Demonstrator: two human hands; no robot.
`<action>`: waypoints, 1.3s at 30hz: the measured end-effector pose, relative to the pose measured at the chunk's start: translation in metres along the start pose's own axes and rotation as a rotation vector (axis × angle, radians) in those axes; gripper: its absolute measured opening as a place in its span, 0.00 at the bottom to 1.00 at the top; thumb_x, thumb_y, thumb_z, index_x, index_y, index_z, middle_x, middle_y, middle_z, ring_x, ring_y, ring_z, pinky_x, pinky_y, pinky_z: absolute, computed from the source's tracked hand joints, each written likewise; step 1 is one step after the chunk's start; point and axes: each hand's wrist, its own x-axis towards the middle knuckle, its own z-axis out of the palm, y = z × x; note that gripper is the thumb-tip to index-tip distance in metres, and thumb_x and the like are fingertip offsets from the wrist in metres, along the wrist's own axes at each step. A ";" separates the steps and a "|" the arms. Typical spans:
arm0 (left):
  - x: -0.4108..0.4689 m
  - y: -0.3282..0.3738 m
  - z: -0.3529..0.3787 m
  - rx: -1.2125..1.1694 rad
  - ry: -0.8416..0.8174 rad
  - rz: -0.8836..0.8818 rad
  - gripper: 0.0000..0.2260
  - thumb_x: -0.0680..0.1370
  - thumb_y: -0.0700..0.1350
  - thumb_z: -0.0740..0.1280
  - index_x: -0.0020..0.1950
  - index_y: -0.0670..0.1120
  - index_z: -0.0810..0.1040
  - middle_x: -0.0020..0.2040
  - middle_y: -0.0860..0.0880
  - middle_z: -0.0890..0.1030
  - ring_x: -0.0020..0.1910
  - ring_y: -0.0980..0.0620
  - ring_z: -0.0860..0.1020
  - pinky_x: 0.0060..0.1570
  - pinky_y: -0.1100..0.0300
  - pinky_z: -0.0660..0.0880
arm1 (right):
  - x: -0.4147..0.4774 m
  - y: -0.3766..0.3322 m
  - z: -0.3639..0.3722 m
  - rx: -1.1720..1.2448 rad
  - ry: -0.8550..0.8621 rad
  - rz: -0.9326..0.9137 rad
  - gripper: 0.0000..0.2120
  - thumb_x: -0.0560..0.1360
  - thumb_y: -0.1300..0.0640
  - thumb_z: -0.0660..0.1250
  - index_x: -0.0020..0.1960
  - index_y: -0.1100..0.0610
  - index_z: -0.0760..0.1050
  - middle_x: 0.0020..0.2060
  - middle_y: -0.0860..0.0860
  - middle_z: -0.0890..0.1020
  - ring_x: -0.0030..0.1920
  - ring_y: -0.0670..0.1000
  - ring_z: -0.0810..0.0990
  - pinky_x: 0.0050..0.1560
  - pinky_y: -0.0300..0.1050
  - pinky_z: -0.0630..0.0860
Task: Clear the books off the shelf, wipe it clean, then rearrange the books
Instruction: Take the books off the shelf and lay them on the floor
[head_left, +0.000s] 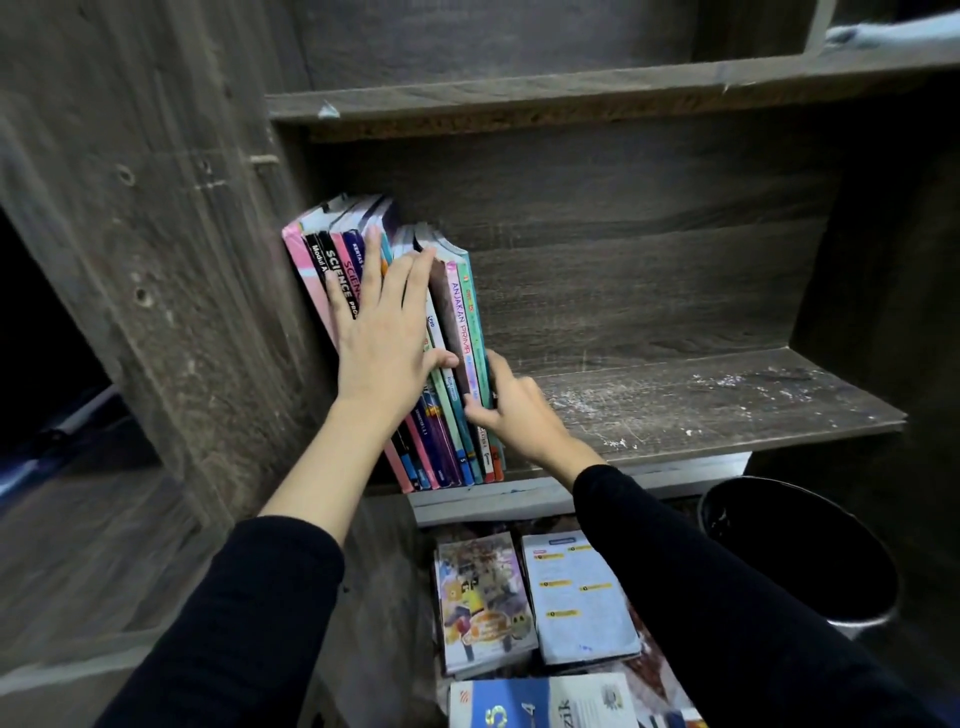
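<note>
A row of thin, colourful books (460, 332) stands upright at the left end of a dark wooden shelf (701, 405), leaning against the left side panel. My left hand (384, 322) lies flat with straight fingers across the spines, pressing on them. My right hand (511, 400) grips the rightmost books of the row, thumb on the spines and fingers round their right side. The shelf board to the right of the row is bare, scuffed and speckled with white dust.
Several books (483, 603) lie in stacks on the floor below the shelf, one with a white cover (579, 603). A black bin (800, 551) stands at the lower right. Another shelf board (519, 98) runs above. The tall wooden side panel (171, 260) is at the left.
</note>
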 end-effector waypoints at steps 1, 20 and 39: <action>0.000 0.000 0.000 -0.005 -0.010 0.001 0.47 0.68 0.57 0.73 0.78 0.46 0.50 0.77 0.49 0.56 0.76 0.46 0.38 0.70 0.36 0.41 | 0.000 0.000 0.000 0.011 0.009 0.012 0.29 0.77 0.55 0.62 0.75 0.56 0.56 0.40 0.53 0.79 0.32 0.48 0.74 0.32 0.43 0.73; -0.077 0.067 0.046 -0.887 0.272 -0.221 0.34 0.79 0.59 0.57 0.77 0.48 0.42 0.77 0.49 0.48 0.76 0.60 0.46 0.73 0.67 0.44 | -0.052 0.027 -0.007 0.471 -0.021 -0.010 0.19 0.78 0.54 0.61 0.62 0.33 0.71 0.66 0.47 0.75 0.65 0.47 0.74 0.69 0.52 0.68; -0.083 0.068 0.085 -0.779 0.558 -0.174 0.32 0.75 0.30 0.64 0.72 0.41 0.49 0.73 0.47 0.55 0.74 0.64 0.50 0.73 0.64 0.51 | 0.049 0.069 0.005 0.310 0.076 -0.091 0.28 0.80 0.40 0.52 0.77 0.41 0.48 0.75 0.43 0.59 0.73 0.43 0.59 0.74 0.50 0.57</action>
